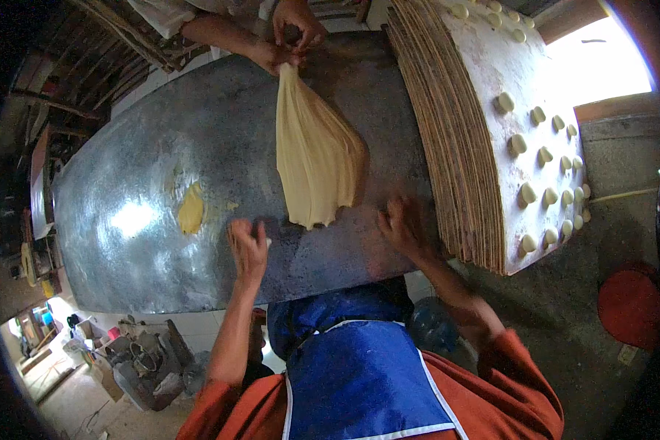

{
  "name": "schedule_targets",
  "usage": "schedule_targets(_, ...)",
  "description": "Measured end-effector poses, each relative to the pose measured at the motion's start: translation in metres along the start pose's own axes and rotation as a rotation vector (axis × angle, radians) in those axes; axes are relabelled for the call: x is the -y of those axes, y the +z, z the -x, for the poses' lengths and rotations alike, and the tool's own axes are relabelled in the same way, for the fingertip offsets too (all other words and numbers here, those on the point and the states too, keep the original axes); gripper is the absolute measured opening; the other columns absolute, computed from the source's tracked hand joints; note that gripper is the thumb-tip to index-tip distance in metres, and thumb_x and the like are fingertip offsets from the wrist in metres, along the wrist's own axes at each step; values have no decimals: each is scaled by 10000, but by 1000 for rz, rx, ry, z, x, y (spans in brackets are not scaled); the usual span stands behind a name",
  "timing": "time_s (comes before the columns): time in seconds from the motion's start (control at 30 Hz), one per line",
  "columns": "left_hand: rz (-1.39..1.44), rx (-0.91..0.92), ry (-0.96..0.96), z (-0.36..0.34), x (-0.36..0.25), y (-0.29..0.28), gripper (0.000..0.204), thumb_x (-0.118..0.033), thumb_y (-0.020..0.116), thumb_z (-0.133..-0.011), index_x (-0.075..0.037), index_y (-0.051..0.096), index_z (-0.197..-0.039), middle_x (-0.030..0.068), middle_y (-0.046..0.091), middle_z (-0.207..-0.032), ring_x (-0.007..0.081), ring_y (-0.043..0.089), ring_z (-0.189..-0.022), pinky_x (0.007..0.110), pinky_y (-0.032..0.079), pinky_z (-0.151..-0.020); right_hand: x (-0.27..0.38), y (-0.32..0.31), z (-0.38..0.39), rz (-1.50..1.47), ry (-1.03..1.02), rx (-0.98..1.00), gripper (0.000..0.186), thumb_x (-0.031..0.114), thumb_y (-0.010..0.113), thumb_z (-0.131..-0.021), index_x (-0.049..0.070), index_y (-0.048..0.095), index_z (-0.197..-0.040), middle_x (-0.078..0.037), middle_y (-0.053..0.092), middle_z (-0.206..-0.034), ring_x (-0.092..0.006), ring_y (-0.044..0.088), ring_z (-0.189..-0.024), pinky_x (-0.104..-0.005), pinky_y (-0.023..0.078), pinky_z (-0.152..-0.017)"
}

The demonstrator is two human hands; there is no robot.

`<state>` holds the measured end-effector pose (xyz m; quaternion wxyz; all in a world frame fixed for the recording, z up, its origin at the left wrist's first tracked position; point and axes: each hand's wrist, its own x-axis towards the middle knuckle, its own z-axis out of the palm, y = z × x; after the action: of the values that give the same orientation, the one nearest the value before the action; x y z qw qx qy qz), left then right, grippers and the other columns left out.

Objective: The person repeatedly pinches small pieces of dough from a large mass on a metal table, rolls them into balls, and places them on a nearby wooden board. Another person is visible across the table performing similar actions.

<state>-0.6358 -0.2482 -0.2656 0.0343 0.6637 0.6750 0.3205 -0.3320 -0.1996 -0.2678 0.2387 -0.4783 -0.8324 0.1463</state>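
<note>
My left hand point(248, 248) is closed over the dark metal tabletop point(154, 271), with a small pale bit that looks like dough showing at its finger edge. Across from it, my right hand point(405, 229) is curled closed and slightly blurred; what it holds, if anything, is hidden. Between and beyond my hands hangs a long stretched sheet of pale dough point(312, 154), gathered at its top and ragged along its lower edge. Another person's hands point(290, 44) grip the gathered top at the far side of the table. Neither of my hands touches the sheet.
A smear of yellow fat or dough point(191, 210) lies on the table to the left. At the right stands a tall stack of thin boards point(447, 139); small round dough pieces point(528, 193) sit on its top board. A red round stool point(629, 304) is on the floor beyond.
</note>
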Motion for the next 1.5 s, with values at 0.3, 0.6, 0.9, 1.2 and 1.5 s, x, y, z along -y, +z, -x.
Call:
schedule_targets(0.3, 282, 220, -244, 11, -15, -8, 281, -130, 688, -915, 48, 565, -736, 207, 567, -961, 382, 565, -915, 494, 440, -797, -12, 1, 20, -272, 6, -30, 305, 131, 694, -880, 2, 425, -942, -170, 468, -803, -341, 487, -748, -473, 389, -710)
schedule_targets(0.6, 230, 214, 6, 9, -16, -6, 276, -56, 685, -906, 8, 440, -1015, 194, 471, -968, 361, 511, -827, 436, 426, -742, 11, 3, 15, -218, 230, 111, 344, 118, 706, -881, -14, 425, -1026, -181, 486, -782, -357, 488, -691, -474, 416, -686)
schedule_targets(0.9, 258, 31, -57, 2, -20, 4, 263, -74, 675, -912, 7, 433, -976, 179, 468, -941, 334, 506, -827, 437, 416, -736, 19, -3, 1, -101, 233, 85, 232, 168, 710, -847, 1, 557, -898, -216, 548, -790, -420, 556, -776, -486, 455, -751)
schedule_targets(1.2, 190, 11, -223, -7, -18, 5, 237, -37, 642, -922, -7, 419, -995, 184, 473, -951, 349, 512, -866, 441, 425, -770, 16, -6, -4, -128, 107, 13, 319, 55, 703, -814, 7, 450, -1002, -196, 539, -876, -373, 557, -754, -473, 437, -685)
schedule_targets(1.5, 129, 25, -176, -7, 0, -1, 218, 64, 568, -888, -8, 399, -1006, 181, 439, -917, 371, 499, -837, 465, 421, -771, 3, -3, -4, 53, 112, -114, 300, 54, 692, -813, 12, 455, -992, -206, 517, -850, -366, 537, -804, -478, 422, -711)
